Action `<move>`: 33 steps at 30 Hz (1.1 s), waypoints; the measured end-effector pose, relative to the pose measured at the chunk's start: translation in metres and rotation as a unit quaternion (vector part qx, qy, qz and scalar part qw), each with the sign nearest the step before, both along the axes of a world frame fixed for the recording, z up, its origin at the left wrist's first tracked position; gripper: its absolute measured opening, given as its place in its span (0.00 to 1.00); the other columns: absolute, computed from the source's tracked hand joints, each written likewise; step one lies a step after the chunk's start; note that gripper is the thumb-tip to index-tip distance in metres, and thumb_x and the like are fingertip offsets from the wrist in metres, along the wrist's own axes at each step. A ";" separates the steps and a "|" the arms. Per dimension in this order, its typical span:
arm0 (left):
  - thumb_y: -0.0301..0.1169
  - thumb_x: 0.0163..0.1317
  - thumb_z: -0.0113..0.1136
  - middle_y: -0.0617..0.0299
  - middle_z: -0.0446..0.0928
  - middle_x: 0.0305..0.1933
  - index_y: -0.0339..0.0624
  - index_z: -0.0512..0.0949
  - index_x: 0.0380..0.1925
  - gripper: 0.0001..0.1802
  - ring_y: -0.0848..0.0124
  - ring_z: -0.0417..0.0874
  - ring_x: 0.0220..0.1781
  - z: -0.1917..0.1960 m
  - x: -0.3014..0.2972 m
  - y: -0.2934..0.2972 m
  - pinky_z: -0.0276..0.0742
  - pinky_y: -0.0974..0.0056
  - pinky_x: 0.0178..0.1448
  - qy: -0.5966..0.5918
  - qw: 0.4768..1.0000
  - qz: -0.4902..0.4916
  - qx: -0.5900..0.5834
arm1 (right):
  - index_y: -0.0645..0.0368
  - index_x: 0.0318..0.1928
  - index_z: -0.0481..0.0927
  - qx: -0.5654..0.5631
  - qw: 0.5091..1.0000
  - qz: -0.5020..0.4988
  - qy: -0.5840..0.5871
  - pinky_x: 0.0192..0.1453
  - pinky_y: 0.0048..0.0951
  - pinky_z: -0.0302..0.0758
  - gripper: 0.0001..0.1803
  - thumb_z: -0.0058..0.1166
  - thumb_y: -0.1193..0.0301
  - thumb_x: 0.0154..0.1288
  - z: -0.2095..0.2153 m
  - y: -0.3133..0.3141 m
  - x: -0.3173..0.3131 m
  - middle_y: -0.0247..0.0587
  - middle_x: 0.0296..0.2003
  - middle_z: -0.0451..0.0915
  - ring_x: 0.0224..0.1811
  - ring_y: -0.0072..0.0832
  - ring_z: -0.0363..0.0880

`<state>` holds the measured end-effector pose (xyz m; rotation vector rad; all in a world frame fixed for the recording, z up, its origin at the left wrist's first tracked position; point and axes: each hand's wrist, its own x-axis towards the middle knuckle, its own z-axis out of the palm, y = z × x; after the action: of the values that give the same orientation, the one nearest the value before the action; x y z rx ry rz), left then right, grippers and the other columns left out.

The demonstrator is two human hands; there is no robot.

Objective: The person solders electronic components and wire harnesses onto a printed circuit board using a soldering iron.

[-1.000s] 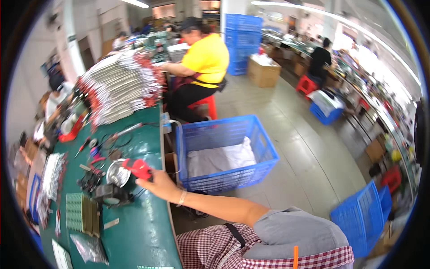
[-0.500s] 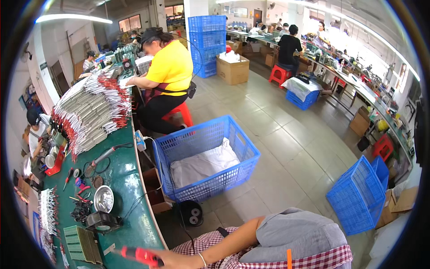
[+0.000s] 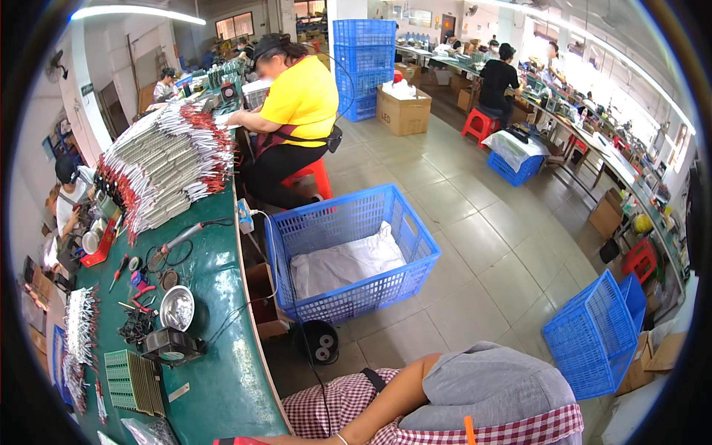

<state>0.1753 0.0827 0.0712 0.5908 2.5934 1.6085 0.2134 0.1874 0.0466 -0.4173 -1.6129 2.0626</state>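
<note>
Right at the bottom edge, our right hand is cut off by the frame, so we can't tell if it's spread or gripping. A sliver of the red-handled tool shows just left of it, on the green bench. Just beyond the hand sit a small black fan and a metal dish. Further off to its right, the blue crate holds only a white liner. Way past that is a big pile of red-wired strips, so we'd guess there's plenty left.
</note>
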 end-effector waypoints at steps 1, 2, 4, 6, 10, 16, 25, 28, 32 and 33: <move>0.31 0.63 0.58 0.52 0.78 0.35 0.32 0.77 0.37 0.10 0.64 0.79 0.37 0.002 0.002 0.000 0.76 0.63 0.43 -0.018 1.000 0.001 -0.005 | 0.56 0.61 0.68 -0.014 1.000 -0.007 0.011 0.49 0.33 0.74 0.34 0.63 0.72 0.51 -0.002 0.000 -0.001 0.43 0.45 0.79 0.46 0.31 0.77; 0.30 0.63 0.58 0.51 0.79 0.36 0.32 0.77 0.37 0.10 0.63 0.79 0.37 0.003 0.003 0.001 0.76 0.62 0.43 -0.036 0.999 0.001 -0.010 | 0.56 0.61 0.68 -0.014 1.000 -0.007 0.011 0.49 0.33 0.74 0.34 0.63 0.72 0.51 -0.003 0.000 -0.001 0.43 0.45 0.79 0.46 0.31 0.77; 0.30 0.63 0.58 0.51 0.79 0.35 0.32 0.77 0.37 0.10 0.63 0.79 0.37 0.004 0.003 0.001 0.76 0.62 0.43 -0.026 1.000 0.000 -0.015 | 0.55 0.61 0.67 0.059 0.998 -0.008 -0.013 0.48 0.31 0.74 0.35 0.62 0.74 0.50 -0.002 0.001 0.000 0.43 0.45 0.79 0.46 0.29 0.76; 0.29 0.63 0.58 0.51 0.79 0.35 0.32 0.77 0.37 0.09 0.63 0.79 0.37 0.003 0.002 0.000 0.76 0.62 0.43 -0.016 1.000 -0.001 -0.021 | 0.55 0.61 0.67 0.025 1.000 -0.009 0.006 0.48 0.32 0.74 0.35 0.62 0.74 0.50 -0.003 0.000 -0.003 0.43 0.45 0.79 0.46 0.30 0.76; 0.28 0.63 0.57 0.51 0.79 0.35 0.32 0.77 0.38 0.09 0.63 0.80 0.37 0.003 0.000 0.000 0.77 0.61 0.44 0.027 0.999 -0.015 -0.024 | 0.55 0.61 0.66 -0.058 0.997 0.011 0.054 0.45 0.31 0.74 0.35 0.61 0.76 0.49 -0.002 0.001 -0.004 0.43 0.45 0.78 0.44 0.29 0.76; 0.30 0.62 0.58 0.51 0.79 0.37 0.33 0.79 0.37 0.10 0.63 0.80 0.39 0.005 -0.003 -0.005 0.75 0.61 0.47 -0.029 1.000 -0.004 -0.005 | 0.54 0.62 0.66 0.020 1.000 0.015 0.008 0.39 0.27 0.72 0.36 0.60 0.78 0.49 0.012 0.000 -0.003 0.39 0.46 0.77 0.39 0.24 0.73; 0.33 0.62 0.57 0.52 0.79 0.36 0.33 0.78 0.36 0.12 0.64 0.78 0.39 0.009 -0.007 -0.017 0.74 0.61 0.47 -0.076 0.997 -0.020 -0.007 | 0.53 0.65 0.63 0.024 0.999 0.031 0.009 0.48 0.30 0.74 0.43 0.68 0.74 0.46 -0.007 -0.007 -0.015 0.38 0.50 0.77 0.48 0.25 0.74; 0.34 0.62 0.57 0.52 0.79 0.36 0.33 0.78 0.36 0.13 0.64 0.78 0.39 0.009 -0.007 -0.020 0.73 0.61 0.47 -0.094 0.995 -0.025 -0.007 | 0.54 0.66 0.62 -0.047 0.995 0.089 -0.010 0.58 0.30 0.70 0.46 0.71 0.73 0.45 -0.004 -0.006 -0.018 0.39 0.55 0.75 0.55 0.25 0.72; 0.36 0.62 0.57 0.52 0.78 0.36 0.33 0.78 0.36 0.14 0.65 0.77 0.39 0.010 -0.009 -0.025 0.73 0.61 0.47 -0.116 0.993 -0.035 -0.010 | 0.55 0.67 0.60 0.007 0.996 0.075 0.042 0.63 0.29 0.66 0.48 0.73 0.72 0.45 0.006 -0.007 -0.014 0.39 0.60 0.72 0.60 0.25 0.68; 0.37 0.63 0.57 0.52 0.78 0.36 0.33 0.78 0.36 0.14 0.65 0.77 0.39 0.010 -0.009 -0.026 0.72 0.61 0.47 -0.122 0.992 -0.037 -0.011 | 0.55 0.67 0.59 0.000 0.995 0.081 0.059 0.62 0.29 0.66 0.48 0.73 0.73 0.45 0.004 -0.008 -0.015 0.38 0.60 0.72 0.60 0.25 0.68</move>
<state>0.1664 0.0564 0.0817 0.4521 2.3815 1.5217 0.1988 0.1792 0.0501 -0.1641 -1.6229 2.1618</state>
